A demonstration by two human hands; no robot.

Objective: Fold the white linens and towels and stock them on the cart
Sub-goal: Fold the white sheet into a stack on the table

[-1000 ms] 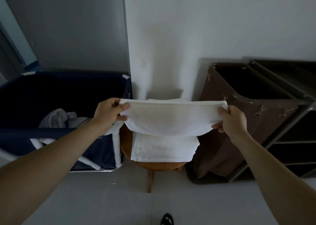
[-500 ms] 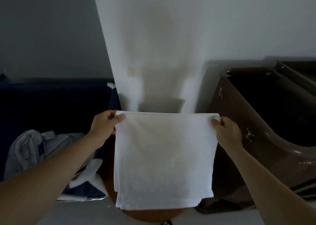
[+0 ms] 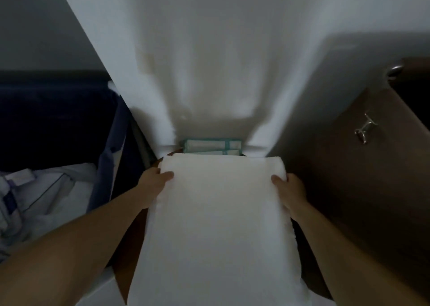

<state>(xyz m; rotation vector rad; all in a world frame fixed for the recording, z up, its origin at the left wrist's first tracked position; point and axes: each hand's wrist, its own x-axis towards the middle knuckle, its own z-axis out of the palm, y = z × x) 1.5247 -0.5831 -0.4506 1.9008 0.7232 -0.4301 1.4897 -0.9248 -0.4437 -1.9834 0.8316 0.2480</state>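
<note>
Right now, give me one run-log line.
left hand: holds white towel left edge | right hand: holds right edge | wooden stool: under towel

Apparently tight gap between hamper [image 3: 109, 177], cart bag [image 3: 349, 184]

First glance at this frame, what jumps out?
The white towel fills the centre, spread toward the camera, with the left hand and right hand gripping its side edges near the far end. Left of it, a dark blue bin holds crumpled linens. A brown bag stands to the right, and teal-and-white packs sit just beyond the towel by the wall.
</note>
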